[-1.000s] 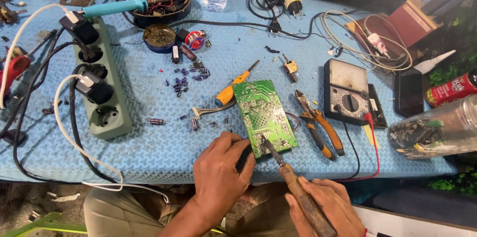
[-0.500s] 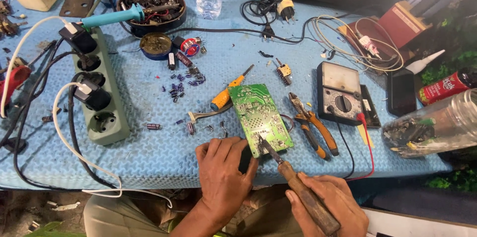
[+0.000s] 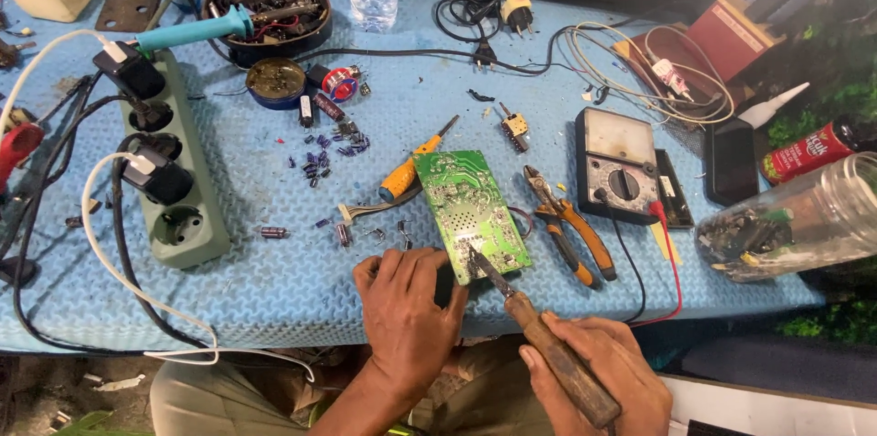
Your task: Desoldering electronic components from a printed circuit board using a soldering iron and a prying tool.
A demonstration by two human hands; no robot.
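Green circuit board [image 3: 473, 214] is lying mid-bench; your left hand [image 3: 408, 313] is pressing its near edge, fingers together, while your right hand [image 3: 594, 372] is gripping the soldering iron [image 3: 539, 335], tip touching. Soldering seems underway; steadiness looks needed next.

Blue-matted workbench [image 3: 274, 299], green circuit board [image 3: 470, 212], power strip [image 3: 174, 171], multimeter [image 3: 617, 162], orange pliers [image 3: 571, 226]

Electronics repair workshop. Bench [image 3: 274, 290] under blue textured mat, crowded with repair gear: green circuit board [image 3: 470, 212], wooden-handled soldering iron [image 3: 548, 358], analog multimeter [image 3: 617, 162] with red and black leads, orange-handled pliers [image 3: 571, 230], screwdriver [image 3: 411, 171], green power strip [image 3: 169, 166], loose capacitors [image 3: 320, 162], round tin of salvaged parts [image 3: 269, 11], tangled cables [image 3: 639, 61].
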